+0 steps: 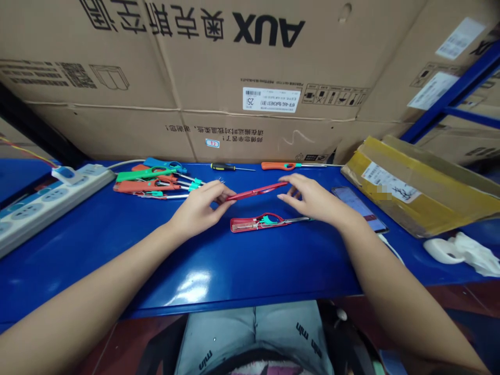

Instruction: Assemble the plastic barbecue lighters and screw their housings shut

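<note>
My left hand (203, 204) pinches one end of a red lighter casing half (258, 192) and holds it above the table. The casing's other end reaches the fingertips of my right hand (308, 198). That hand's thumb and index finger stand apart; whether a fingertip touches the casing I cannot tell. Just below, an opened red lighter (258, 223) lies on the table, its inner parts and a turquoise trigger piece showing, its metal tube pointing right under my right hand. Left of my left hand lies a pile of orange, green and blue lighters (152, 179).
On the blue table (250, 271) are a screwdriver (222, 166) and an orange lighter (279, 166) at the back. A power strip (54, 198) lies left. To the right are a phone (357, 205), a taped carton (422, 187) and a white tape roll (443, 251). Large cartons (195, 67) stand behind.
</note>
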Motion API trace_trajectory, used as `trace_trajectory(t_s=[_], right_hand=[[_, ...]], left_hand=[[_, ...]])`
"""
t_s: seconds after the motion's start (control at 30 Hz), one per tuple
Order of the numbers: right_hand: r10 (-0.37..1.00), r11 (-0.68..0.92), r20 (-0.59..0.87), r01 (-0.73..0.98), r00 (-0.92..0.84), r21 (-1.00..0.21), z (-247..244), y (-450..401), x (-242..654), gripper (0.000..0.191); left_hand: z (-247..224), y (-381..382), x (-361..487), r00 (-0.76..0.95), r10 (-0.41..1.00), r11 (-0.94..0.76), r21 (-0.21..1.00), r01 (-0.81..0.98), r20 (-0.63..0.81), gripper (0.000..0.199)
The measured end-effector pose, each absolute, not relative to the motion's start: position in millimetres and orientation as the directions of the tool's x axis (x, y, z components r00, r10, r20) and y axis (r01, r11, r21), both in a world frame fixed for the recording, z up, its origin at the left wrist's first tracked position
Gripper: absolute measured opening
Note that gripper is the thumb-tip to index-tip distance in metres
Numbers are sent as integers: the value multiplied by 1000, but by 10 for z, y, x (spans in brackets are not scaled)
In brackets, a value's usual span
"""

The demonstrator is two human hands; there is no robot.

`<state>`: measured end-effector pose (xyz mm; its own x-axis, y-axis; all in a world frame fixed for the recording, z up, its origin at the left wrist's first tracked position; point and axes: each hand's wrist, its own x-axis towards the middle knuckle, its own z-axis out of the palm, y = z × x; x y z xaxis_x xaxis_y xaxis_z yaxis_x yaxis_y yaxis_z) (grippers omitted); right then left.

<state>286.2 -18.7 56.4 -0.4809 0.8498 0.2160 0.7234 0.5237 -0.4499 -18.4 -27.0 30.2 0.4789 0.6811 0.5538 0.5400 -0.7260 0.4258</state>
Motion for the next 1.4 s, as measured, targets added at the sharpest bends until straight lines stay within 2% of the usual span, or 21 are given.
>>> trace_trajectory(t_s=[0.1, 0.17, 0.43, 0.7, 0.8, 0.93, 1.0, 1.17, 1.4], right_hand=[[862, 459, 103, 677, -497, -576, 565, -178, 2870, 40], [872, 413, 80, 640, -482, -648, 534, -167, 2857, 46], [817, 350, 3, 491, -577, -798, 413, -171, 2792, 56], [791, 344, -53, 516, -609, -785, 459, -201, 2767, 49], [752, 441, 20, 481, -659, -758, 458, -214, 2764, 39], [699, 555, 101, 448, -708, -701, 416, -231, 2751, 31], [680, 585, 120, 436, -723, -684, 385, -232, 2739, 30], [650, 631, 139, 428, -748, -647, 311, -218, 2706, 28], [638, 678, 171, 442, -751, -587, 241, -204, 2668, 27]], left_hand=[[325, -304, -173, 545, 628, -769, 334, 546, 555, 11], [325, -326, -162, 598, 590, -800, 292, 524, 543, 12], [262, -360, -150, 661, 577, -811, 243, 532, 479, 18], [329, -403, -162, 655, 522, -831, 151, 536, 546, 17], [382, -428, -144, 703, 534, -832, 148, 534, 468, 21], [414, -446, -111, 744, 586, -810, 200, 551, 321, 43], [401, -443, -102, 748, 604, -797, 226, 561, 273, 47], [353, -396, -119, 767, 602, -795, 255, 550, 223, 35], [344, -371, -159, 778, 592, -802, 243, 545, 209, 29]])
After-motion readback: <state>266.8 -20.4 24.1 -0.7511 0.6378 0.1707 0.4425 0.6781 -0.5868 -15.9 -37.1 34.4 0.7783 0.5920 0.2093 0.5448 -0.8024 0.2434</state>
